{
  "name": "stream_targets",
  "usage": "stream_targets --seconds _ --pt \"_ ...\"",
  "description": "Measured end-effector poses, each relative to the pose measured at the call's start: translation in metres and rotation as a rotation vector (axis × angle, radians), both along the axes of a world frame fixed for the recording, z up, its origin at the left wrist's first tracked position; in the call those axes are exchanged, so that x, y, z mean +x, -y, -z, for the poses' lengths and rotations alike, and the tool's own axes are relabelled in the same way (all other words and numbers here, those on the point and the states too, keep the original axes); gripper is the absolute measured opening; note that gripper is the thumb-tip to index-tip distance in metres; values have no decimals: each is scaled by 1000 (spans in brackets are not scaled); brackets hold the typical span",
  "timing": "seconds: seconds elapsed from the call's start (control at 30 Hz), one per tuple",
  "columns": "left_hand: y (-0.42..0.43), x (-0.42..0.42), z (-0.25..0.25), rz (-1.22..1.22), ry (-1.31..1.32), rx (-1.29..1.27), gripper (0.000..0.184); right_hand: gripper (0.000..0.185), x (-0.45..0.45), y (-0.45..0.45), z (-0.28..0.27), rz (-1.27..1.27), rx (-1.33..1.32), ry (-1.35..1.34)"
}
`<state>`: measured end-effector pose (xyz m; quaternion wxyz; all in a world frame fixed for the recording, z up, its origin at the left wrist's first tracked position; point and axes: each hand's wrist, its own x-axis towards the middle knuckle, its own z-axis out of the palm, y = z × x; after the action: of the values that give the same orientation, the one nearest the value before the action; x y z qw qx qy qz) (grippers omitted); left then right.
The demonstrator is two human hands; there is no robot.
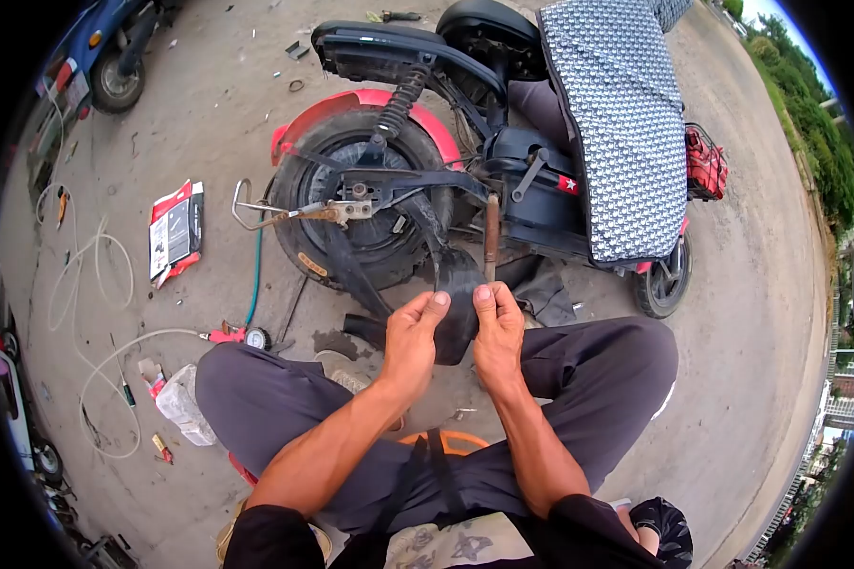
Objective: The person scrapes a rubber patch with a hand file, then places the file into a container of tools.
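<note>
A black rubber inner tube [460,282] is stretched flat between my two hands, and its length runs up towards the rear wheel of a scooter. My left hand [411,343] pinches its left side with the thumb on top. On the right side, my right hand [499,334] grips it the same way. Both thumbs point up and stand a little apart. Just beyond the hands is the scooter's rear tyre [296,230], under a red fender [327,106]. A rusty metal bar [491,235] stands upright above my right hand.
At left lie a tyre inflator with gauge [254,338], a pale coiled hose [100,370], a red-and-white package [173,232] and a whitish plastic bag [192,406]. A patterned cover [626,133] drapes the scooter's front. A blue scooter [95,43] stands at upper left.
</note>
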<state>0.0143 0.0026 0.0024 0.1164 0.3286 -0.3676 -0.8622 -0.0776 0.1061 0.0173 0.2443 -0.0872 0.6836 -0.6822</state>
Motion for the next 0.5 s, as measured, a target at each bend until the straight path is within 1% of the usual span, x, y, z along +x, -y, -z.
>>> stream_targets --seconds 0.07,0.17,0.27,0.37,0.5 --pt "0 -5 -5 -29 -32 122 32 31 3 3 11 49 -229 172" --pt "2 -12 -11 -70 -128 264 30 27 6 7 15 91 -434 363" --pt "2 -15 -10 -89 -96 284 36 25 5 12 2 131 -443 473" --pt "4 -15 -16 -88 -105 294 35 26 3 4 13 89 -566 552" --pt "7 -13 -13 -68 -163 341 34 29 3 3 16 85 -605 586"
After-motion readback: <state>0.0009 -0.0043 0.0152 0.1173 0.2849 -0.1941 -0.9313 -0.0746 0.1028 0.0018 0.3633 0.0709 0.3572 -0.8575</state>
